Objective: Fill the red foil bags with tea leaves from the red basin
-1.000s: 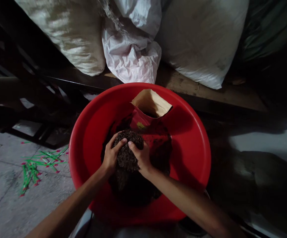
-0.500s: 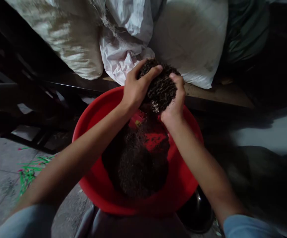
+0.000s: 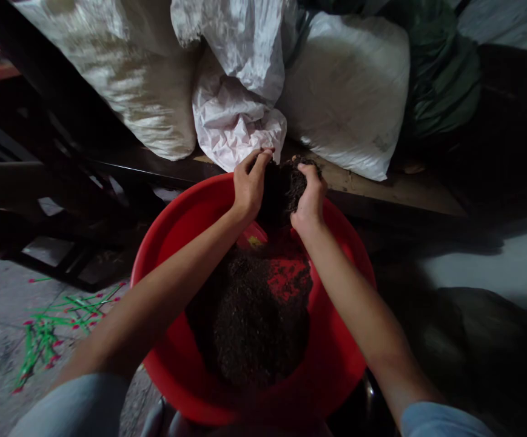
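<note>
A big red basin (image 3: 167, 255) sits on the floor in front of me with a heap of dark loose leaves (image 3: 249, 315) in it. Over its far rim my left hand (image 3: 248, 185) and my right hand (image 3: 308, 197) are cupped together round a clump of the dark leaves (image 3: 285, 185). The fingers of both hands curl over the clump. Under my hands a red packet (image 3: 285, 276) lies in the basin; only part of it shows among the leaves, and its mouth is hidden.
Stuffed white sacks (image 3: 349, 91) and a crumpled white bag (image 3: 236, 115) lean against a low wooden ledge (image 3: 381, 188) behind the basin. Green sticks with red tips (image 3: 45, 334) lie scattered on the concrete floor at the left. A dark frame (image 3: 63, 182) stands at the left.
My hands scooped a clump of leaves from the heap, lifted it high over the far rim, and have now come down lower. The paper-lined mouth of the packet is now covered by my hands.
</note>
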Demonstrator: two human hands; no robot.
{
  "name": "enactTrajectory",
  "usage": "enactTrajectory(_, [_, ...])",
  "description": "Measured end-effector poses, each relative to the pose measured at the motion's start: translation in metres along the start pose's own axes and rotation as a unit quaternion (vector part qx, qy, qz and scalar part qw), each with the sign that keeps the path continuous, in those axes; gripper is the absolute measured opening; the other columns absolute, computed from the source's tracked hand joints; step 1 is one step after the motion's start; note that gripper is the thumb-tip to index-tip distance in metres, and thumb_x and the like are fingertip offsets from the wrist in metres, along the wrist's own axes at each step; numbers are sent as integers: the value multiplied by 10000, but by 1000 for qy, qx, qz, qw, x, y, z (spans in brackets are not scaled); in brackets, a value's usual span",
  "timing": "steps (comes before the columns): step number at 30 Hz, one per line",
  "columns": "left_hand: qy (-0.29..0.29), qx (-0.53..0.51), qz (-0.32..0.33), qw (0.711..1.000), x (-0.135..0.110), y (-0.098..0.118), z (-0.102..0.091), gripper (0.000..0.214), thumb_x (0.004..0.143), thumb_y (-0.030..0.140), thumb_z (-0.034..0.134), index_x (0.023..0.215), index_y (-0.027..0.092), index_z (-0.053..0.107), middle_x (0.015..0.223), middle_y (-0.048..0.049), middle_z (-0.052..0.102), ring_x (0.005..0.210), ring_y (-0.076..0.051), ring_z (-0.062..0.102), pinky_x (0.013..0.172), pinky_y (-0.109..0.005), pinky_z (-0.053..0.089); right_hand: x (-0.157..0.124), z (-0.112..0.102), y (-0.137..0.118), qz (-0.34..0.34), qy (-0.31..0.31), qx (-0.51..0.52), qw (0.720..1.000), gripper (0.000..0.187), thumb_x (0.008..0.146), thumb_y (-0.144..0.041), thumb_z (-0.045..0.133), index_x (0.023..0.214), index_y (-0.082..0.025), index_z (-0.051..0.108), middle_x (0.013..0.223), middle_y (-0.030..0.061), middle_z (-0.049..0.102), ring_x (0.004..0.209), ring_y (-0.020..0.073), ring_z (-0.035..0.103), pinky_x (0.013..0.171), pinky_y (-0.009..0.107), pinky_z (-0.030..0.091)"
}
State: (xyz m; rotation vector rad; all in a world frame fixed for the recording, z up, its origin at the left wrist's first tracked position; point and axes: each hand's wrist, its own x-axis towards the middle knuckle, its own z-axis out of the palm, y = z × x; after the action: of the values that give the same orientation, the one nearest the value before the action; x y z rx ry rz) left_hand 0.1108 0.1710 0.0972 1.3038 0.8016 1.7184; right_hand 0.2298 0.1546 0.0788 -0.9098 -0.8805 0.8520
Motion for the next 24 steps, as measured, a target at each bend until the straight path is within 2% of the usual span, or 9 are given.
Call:
enactTrajectory(4, [-35,59,9,998,-1,4,-2,236,978,309,577,897,184,760,861,-22,742,894,-180,667,875,-298,511,-9,7,-11,-7,18,2,1000,353,877,-481,593,1042,-184,687,1029,30,722,997,198,707,943,368,571])
enactTrajectory(10, [-148,130,20,980,1,13,-12,146,871,234,637,876,182,773,849,-29,773,824,-171,687,829,-294,526,-10,1,-18,-94,-29,-117,988,237,868,-431,621,870,-217,722,910,-7,729,950,165,672,975,342,536])
enactTrajectory(13, [-198,168,36,965,0,28,-28,191,862,243,633,932,181,799,902,-56,795,840,-191,705,833,-321,541,-11,-10,-31,-52,-69,-136,987,264,881,-452,621,875,-209,725,875,11,724,869,178,691,902,375,563])
enactTrajectory(15, [-210,189,49,958,-8,40,-48,220,891,283,626,971,183,805,955,-73,804,886,-206,718,868,-338,548,-19,-24,-45,-51,-87,-159,982,272,910,-431,580,890,-206,733,875,22,735,838,184,707,853,377,571])
enactTrajectory(17, [-175,206,56,961,-22,46,-78,235,920,307,614,1006,196,801,1011,-76,807,940,-212,723,917,-344,546,-35,-46,-57,-95,-74,-217,969,280,938,-394,545,892,-206,748,889,33,747,853,188,713,838,364,566])
enactTrajectory(20, [-14,228,26,973,-52,33,-133,242,907,255,561,1021,217,771,1048,-55,785,1017,-216,706,992,-346,528,-69,-91,-51,-144,5,-313,939,314,967,-382,502,901,-204,753,910,55,753,875,205,706,814,355,557])
enactTrajectory(22, [67,274,-86,955,-71,9,-167,250,896,239,546,1034,216,753,1149,-63,757,1134,-243,676,1097,-379,483,-93,-121,-26,-81,32,-392,916,357,978,-391,454,1011,-198,753,1023,89,769,945,230,711,853,375,562])
enactTrajectory(23, [55,304,-169,936,-80,-7,-181,214,870,241,604,1024,220,751,1233,-62,736,1233,-267,638,1174,-398,425,-105,-134,-9,-11,25,-444,896,395,985,-392,427,1111,-195,746,1125,110,768,1026,243,711,915,388,558])
enactTrajectory(24, [43,310,-217,925,-88,-24,-190,175,836,234,676,988,197,755,1273,-91,723,1304,-313,602,1225,-441,371,-117,-144,10,73,7,-494,866,441,990,-390,409,1220,-189,726,1232,131,750,1123,256,698,992,400,540])
